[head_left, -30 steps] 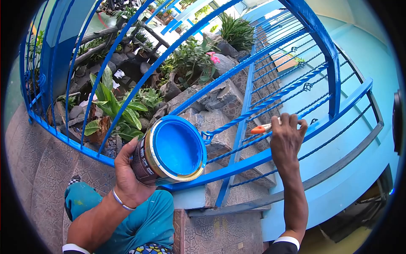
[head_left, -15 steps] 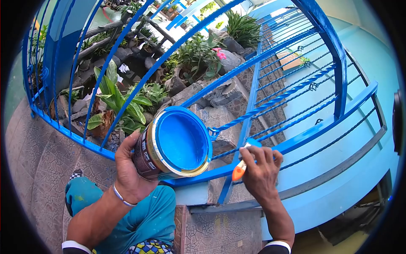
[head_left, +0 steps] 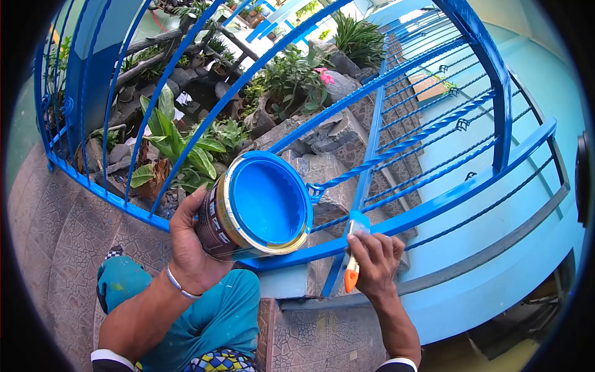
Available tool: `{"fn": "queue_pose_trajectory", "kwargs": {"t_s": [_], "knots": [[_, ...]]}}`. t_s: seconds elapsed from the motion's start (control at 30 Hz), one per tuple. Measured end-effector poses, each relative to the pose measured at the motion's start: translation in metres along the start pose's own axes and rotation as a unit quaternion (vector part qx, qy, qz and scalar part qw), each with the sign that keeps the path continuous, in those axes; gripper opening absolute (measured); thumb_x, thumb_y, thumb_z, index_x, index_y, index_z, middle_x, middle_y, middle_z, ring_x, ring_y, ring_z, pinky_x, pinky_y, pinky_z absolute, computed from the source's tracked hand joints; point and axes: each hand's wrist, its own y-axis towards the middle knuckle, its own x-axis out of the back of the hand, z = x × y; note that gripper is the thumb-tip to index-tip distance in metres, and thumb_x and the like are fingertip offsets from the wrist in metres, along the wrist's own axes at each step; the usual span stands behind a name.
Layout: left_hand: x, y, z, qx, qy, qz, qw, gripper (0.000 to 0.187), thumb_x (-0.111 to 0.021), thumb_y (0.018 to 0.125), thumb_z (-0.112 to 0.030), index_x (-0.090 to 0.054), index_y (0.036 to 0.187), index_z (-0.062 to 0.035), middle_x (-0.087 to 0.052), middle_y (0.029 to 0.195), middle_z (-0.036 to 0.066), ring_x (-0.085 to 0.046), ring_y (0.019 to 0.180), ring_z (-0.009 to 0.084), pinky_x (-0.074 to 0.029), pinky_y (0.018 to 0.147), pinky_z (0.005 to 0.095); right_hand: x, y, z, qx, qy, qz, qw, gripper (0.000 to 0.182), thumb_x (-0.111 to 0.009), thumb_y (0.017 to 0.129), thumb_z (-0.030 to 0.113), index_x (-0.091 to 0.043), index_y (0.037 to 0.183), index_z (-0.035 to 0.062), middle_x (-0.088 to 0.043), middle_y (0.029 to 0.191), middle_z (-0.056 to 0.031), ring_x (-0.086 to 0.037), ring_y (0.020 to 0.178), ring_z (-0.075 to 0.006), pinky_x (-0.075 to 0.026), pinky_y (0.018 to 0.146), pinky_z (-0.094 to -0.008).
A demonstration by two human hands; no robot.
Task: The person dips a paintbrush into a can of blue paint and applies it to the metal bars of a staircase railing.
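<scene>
My left hand (head_left: pixel 197 251) is wrapped round the side of a paint can (head_left: pixel 218 226), which tilts so that its mouth faces me. Bright blue paint (head_left: pixel 266 201) fills much of it, with streaks along the metal rim. In my right hand (head_left: pixel 377 260) is a paintbrush (head_left: pixel 352 260) with an orange-tipped handle, pinched near the ferrule. Its blue-coated bristles point up and overlap the blue metal railing (head_left: pixel 427 214) in this view. The railing's flat bar runs behind both the can and the brush.
Twisted blue bars (head_left: pixel 409 146) rise beyond the can. Behind them lie rocks (head_left: pixel 334 133) and leafy plants (head_left: pixel 170 139). Patterned stone steps (head_left: pixel 68 229) curve away at the left. My knee in teal trousers (head_left: pixel 229 310) is below the can.
My right hand has shifted slightly left and down, and the brush has turned more upright, its bristles now further left. The can stays nearly where it was in my left hand.
</scene>
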Motion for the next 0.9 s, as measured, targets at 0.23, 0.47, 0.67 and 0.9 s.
{"fn": "queue_pose_trajectory", "kwargs": {"t_s": [0.23,0.47,0.67,0.9], "knots": [[0.029,0.013,-0.003,0.033,-0.022,0.127,0.991,0.035,-0.062,0.103,-0.047,-0.073,0.11,-0.0148,-0.073,0.087,0.001,-0.058,0.066,0.0133,-0.044,0.06,0.0305,-0.028,-0.018,-0.001,-0.009,-0.089,0.045,0.995,0.035,-0.077,0.089,0.021,-0.079,0.124,0.0238,-0.069,0.122,-0.0014,-0.062,0.112,-0.0208,-0.035,0.098,-0.0453],[0.061,0.033,-0.007,0.075,-0.054,0.272,0.958,0.046,-0.064,0.102,-0.042,-0.073,0.131,-0.008,-0.08,0.123,0.01,-0.077,0.111,0.0263,-0.059,0.106,0.0472,-0.031,-0.014,0.029,0.021,0.016,0.079,0.996,0.032,-0.077,0.088,0.02,-0.077,0.12,0.0221,-0.068,0.115,0.001,-0.063,0.109,-0.0201,-0.036,0.097,-0.0448],[0.06,0.033,-0.006,0.076,-0.062,0.286,0.953,0.046,-0.064,0.102,-0.042,-0.074,0.13,-0.0072,-0.08,0.122,0.01,-0.078,0.11,0.0263,-0.059,0.105,0.047,-0.032,0.024,0.02,-0.017,-0.117,0.073,0.99,0.026,-0.07,0.09,0.02,-0.075,0.116,0.0193,-0.067,0.118,-0.0013,-0.06,0.113,-0.0208,-0.033,0.1,-0.0456],[0.06,0.034,-0.008,0.077,-0.067,0.271,0.957,0.046,-0.064,0.102,-0.042,-0.074,0.13,-0.0069,-0.081,0.121,0.01,-0.078,0.108,0.0268,-0.06,0.105,0.0469,-0.044,0.024,0.043,0.0,-0.025,0.16,0.987,0.01,-0.065,0.09,0.017,-0.068,0.1,0.0174,-0.059,0.098,-0.0005,-0.057,0.099,-0.0197,-0.033,0.093,-0.0424]]}}
